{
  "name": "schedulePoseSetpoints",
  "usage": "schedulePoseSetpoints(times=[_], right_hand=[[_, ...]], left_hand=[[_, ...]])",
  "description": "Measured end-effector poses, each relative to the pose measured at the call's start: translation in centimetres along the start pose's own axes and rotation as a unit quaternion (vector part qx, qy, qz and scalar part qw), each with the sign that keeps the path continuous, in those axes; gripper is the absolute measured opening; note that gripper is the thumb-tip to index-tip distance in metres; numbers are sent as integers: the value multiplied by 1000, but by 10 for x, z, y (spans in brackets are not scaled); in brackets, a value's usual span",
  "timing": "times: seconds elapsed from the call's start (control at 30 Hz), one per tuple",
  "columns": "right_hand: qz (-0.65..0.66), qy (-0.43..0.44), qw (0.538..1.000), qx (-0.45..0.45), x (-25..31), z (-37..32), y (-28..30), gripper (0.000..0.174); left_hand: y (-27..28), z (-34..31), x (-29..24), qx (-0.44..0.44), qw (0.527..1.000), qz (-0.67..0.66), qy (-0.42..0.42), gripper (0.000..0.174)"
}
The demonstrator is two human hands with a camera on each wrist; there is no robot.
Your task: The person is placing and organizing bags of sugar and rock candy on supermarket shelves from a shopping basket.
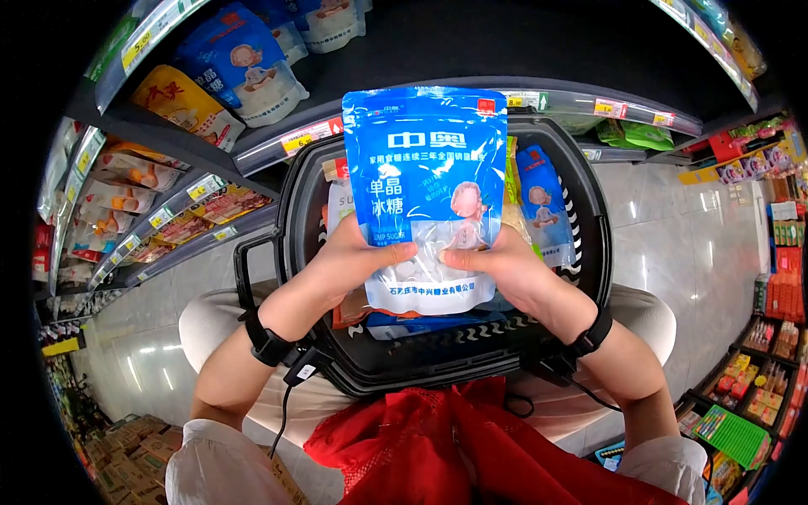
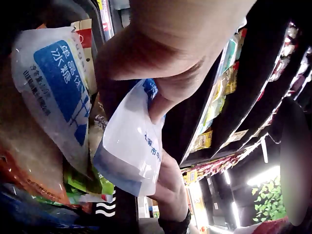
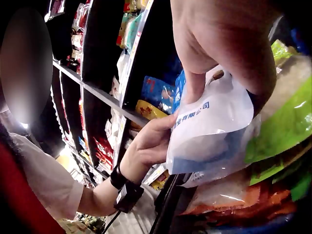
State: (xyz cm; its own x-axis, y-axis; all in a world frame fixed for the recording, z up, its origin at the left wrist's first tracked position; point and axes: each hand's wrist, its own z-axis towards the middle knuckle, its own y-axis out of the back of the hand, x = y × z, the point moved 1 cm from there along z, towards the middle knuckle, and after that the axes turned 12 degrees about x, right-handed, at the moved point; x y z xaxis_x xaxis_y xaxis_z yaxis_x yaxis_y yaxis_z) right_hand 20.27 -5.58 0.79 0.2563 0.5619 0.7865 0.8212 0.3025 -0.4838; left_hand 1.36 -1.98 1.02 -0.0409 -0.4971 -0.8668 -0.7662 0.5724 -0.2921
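A blue and white pouch of lump sugar (image 1: 429, 185) is held upright over a black basket (image 1: 290, 194), its printed front facing the head camera. The left hand (image 1: 353, 257) grips its lower left side, thumb across the front; the right hand (image 1: 505, 261) grips the lower right side the same way. Both thumbs lie near the pouch's small clear window, and the other fingers are hidden behind it. In the left wrist view the pouch's white bottom (image 2: 129, 141) shows below the left hand (image 2: 170, 58). The right wrist view shows the right hand (image 3: 224, 44) on the pouch (image 3: 209, 126).
Several bags lie in the basket, including a blue one (image 1: 545, 202) at its right and a white one with a blue label (image 2: 56, 92). Shelves with price tags (image 1: 311, 135) stand ahead and left, holding similar blue pouches (image 1: 244, 67). More goods (image 1: 757, 379) stand at the right.
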Motion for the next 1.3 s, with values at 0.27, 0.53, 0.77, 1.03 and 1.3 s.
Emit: schedulePoseSetpoints(times=[0.27,0.53,0.77,1.03,1.3], right_hand=[[-69,56,996,-33,0,0,1,42],[88,51,995,-22,17,0,5,35],[-45,128,988,-71,12,-4,7,29],[-332,358,869,-82,21,-14,-2,21],[-311,274,905,-95,16,-10,2,25]], left_hand=[[-1,-1,-2,9,997,44,-58,35],[3,-2,-6,23,992,106,-70,32],[-2,-4,-5,-12,989,114,-93,33],[8,5,-15,71,918,301,-249,24],[4,9,-11,18,945,294,-140,28]])
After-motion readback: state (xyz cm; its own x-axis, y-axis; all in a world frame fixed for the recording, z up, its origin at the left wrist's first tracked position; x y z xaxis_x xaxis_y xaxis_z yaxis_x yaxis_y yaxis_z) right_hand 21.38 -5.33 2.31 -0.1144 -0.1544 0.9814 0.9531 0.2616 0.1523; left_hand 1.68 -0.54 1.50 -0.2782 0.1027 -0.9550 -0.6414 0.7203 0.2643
